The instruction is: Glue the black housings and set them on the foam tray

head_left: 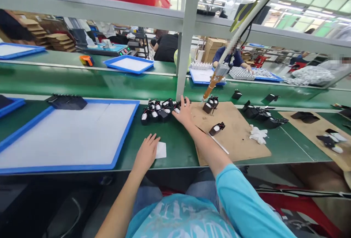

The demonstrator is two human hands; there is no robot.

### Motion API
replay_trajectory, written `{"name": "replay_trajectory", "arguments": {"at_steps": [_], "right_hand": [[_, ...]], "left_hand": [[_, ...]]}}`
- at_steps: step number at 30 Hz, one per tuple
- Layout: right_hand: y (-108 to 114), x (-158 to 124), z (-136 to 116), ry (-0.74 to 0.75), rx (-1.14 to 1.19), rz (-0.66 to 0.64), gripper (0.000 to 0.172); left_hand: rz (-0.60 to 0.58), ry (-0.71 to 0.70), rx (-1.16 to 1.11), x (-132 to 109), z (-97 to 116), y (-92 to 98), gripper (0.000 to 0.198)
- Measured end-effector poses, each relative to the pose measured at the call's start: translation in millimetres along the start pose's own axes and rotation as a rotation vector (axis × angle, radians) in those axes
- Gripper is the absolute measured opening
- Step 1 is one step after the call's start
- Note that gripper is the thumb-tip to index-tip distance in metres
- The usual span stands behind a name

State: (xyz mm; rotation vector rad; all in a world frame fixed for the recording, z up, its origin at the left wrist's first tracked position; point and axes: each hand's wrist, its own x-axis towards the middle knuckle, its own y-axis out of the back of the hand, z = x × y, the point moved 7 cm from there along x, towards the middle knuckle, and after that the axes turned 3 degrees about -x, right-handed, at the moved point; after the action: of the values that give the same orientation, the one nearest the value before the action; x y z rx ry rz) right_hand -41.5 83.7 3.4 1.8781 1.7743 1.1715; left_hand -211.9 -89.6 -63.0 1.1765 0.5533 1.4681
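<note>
My left hand (148,150) lies palm down on the green bench, fingers stretched out, partly over a small white square sheet (161,150). My right hand (183,112) reaches forward with its fingers apart at the right end of a cluster of small black housings (157,112) with white labels and thin wires. Its fingertips are at one of these housings; no firm grip shows. On the brown cardboard sheet (236,132) beside my right forearm, one black housing (216,128) lies alone, and a pair (210,104) stands farther back. A thin pale strip (221,146) lies near the forearm.
A blue-rimmed white tray (68,135) fills the left, with black boxes (67,102) at its back edge. An orange-tipped hanging tool (212,84) comes down over the cardboard. More black housings (263,115) and white gloves (258,134) lie right. A co-worker (233,57) sits across.
</note>
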Motion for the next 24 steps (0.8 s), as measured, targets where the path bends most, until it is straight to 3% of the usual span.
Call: {"name": "replay_trajectory", "arguments": {"at_steps": [5, 8, 10, 12, 15, 19, 21, 24], "right_hand": [[-20.9, -6.5, -12.9, -0.036, -0.087, -0.091, 0.099], [-31.2, -9.8, -21.7, -0.043, -0.125, -0.174, 0.101], [-31.7, -12.2, -28.4, -0.032, -0.143, -0.252, 0.103], [-21.3, -17.1, -34.5, -0.015, -0.155, -0.338, 0.102], [20.3, -30.4, -40.0, 0.043, -0.148, -0.453, 0.087], [108.4, -48.5, -19.6, 0.121, -0.097, -0.533, 0.054], [157.9, -46.1, 20.2, 0.005, -0.169, -0.427, 0.043], [214.8, -40.5, 100.2, -0.178, -0.305, -0.290, 0.035]], "left_hand": [[-0.060, -0.117, 0.071, -21.0, 15.3, -31.4, 0.042], [-0.136, -0.349, -0.081, -31.9, 54.5, -44.6, 0.044], [-0.221, -0.508, -0.252, -39.5, 84.2, -43.4, 0.049], [-0.315, -0.557, -0.409, -41.3, 102.4, -35.7, 0.055], [-0.355, -0.459, -0.521, -29.6, 100.3, -19.1, 0.055], [-0.235, -0.310, -0.486, -10.9, 68.9, -7.2, 0.041], [-0.201, -0.270, -0.440, -9.4, 56.7, -11.4, 0.038], [-0.192, -0.253, -0.397, -16.7, 50.5, -21.8, 0.035]]}}
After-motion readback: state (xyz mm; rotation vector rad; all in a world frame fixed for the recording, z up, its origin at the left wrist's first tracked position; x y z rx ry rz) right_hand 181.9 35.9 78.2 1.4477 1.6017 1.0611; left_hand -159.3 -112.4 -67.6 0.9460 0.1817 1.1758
